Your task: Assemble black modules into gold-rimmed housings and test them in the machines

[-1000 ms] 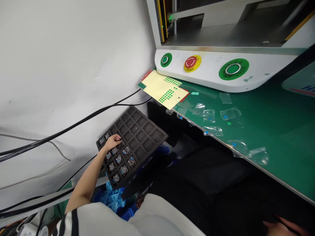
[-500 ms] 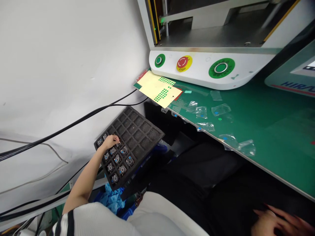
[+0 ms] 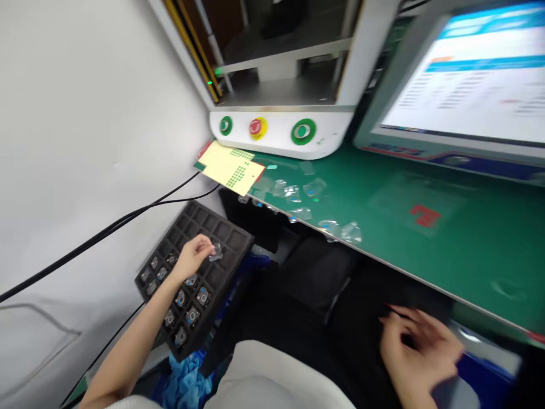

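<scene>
A black foam tray (image 3: 230, 272) with square pockets lies tilted at the left, below the table edge. Several small camera-like modules (image 3: 192, 316) with blue dots sit in its near and left pockets. Over the tray, my left hand (image 3: 195, 255) pinches a small piece of clear film (image 3: 216, 252) between thumb and fingertips. My left forearm and hand hide some of the pockets. My right hand (image 3: 419, 346) hovers over my dark-clothed lap, slightly blurred, its fingers loosely bent and apart. I see nothing in it.
A green tabletop (image 3: 383, 227) carries scattered clear film pieces (image 3: 293, 193) and a yellow card (image 3: 232, 169). Behind stands a machine with a white button panel (image 3: 279, 145); a monitor (image 3: 468, 85) is at the right. Black cables (image 3: 114, 224) run along the wall.
My left hand has moved from a module toward the tray's right side and now shows clear film in its fingers. My right hand has risen further into view. The camera has turned right.
</scene>
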A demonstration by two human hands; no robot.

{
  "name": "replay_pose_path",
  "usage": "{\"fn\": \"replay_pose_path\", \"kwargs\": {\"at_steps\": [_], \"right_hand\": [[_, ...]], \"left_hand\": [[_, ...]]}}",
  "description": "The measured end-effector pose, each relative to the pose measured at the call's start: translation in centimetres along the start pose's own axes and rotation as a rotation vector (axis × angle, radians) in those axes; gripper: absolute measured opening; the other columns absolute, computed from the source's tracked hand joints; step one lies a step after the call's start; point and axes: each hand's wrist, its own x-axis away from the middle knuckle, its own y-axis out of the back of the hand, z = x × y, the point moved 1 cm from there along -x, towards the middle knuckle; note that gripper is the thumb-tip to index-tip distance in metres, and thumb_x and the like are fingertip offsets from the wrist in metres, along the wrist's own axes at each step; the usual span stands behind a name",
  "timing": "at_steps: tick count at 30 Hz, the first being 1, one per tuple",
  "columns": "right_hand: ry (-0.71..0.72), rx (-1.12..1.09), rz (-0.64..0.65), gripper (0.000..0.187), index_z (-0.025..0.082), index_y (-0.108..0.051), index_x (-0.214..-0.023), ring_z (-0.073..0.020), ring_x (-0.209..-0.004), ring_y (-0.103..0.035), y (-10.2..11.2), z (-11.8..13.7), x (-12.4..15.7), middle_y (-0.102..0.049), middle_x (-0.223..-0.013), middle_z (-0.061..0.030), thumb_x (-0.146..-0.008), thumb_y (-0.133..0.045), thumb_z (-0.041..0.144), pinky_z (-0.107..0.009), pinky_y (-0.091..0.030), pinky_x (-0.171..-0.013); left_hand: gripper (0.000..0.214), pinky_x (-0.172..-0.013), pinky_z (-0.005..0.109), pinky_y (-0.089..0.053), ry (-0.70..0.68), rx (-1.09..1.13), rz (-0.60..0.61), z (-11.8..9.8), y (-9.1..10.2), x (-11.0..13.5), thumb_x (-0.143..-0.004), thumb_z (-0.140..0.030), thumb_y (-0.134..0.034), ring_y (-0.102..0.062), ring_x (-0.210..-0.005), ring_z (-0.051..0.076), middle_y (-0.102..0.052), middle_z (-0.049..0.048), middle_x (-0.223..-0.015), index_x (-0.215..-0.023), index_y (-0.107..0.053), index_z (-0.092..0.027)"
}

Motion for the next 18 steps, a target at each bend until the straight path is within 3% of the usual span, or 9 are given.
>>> {"fn": "replay_pose_path", "kwargs": {"at_steps": [5, 8, 13, 18], "right_hand": [[0.127, 0.046, -0.117, 0.037, 0.02, -0.047, -0.1, -0.0129, -0.05, -0.061, -0.3, 0.6, -0.2, -0.067, -0.08, -0.0047, -0.08, -0.07, 0.041, -0.024, -0.048, -0.047], [0.184, 0.062, -0.129, 0.03, 0.02, -0.048, -0.103, -0.0119, -0.05, -0.062, -0.3, 0.7, -0.3, -0.069, -0.082, -0.0049, -0.087, -0.064, 0.039, -0.024, -0.05, -0.048], [0.259, 0.069, -0.13, 0.021, 0.021, -0.048, -0.107, -0.0117, -0.048, -0.061, -0.3, 1.2, -0.8, -0.07, -0.08, -0.004, -0.092, -0.057, 0.034, -0.024, -0.051, -0.046], [0.291, 0.065, -0.121, 0.018, 0.021, -0.048, -0.108, -0.0111, -0.048, -0.061, -0.2, 1.4, -1.4, -0.07, -0.079, -0.0033, -0.093, -0.055, 0.029, -0.024, -0.053, -0.046]], "left_hand": [[0.021, -0.061, 0.026, -0.057, -0.373, 0.175, 0.121, -10.4, -11.2, -1.0, -0.093, -0.04, -0.056, -0.07, -0.061, 0.016, -0.069, 0.0008, -0.071, -0.091, -0.054, -0.02], [0.013, -0.061, 0.023, -0.056, -0.576, 0.182, 0.149, -15.9, -16.2, -1.6, -0.093, -0.033, -0.058, -0.069, -0.06, 0.014, -0.069, -0.0001, -0.072, -0.09, -0.057, -0.02], [0.008, -0.064, 0.024, -0.054, -0.825, 0.064, 0.07, -21.7, -21.6, -3.8, -0.094, -0.024, -0.056, -0.066, -0.065, 0.014, -0.068, 0.0007, -0.075, -0.089, -0.06, -0.02], [0.009, -0.068, 0.031, -0.053, -0.952, -0.119, -0.054, -23.3, -24.1, -5.0, -0.096, -0.02, -0.054, -0.065, -0.074, 0.021, -0.066, 0.0052, -0.079, -0.094, -0.062, -0.018]]}}
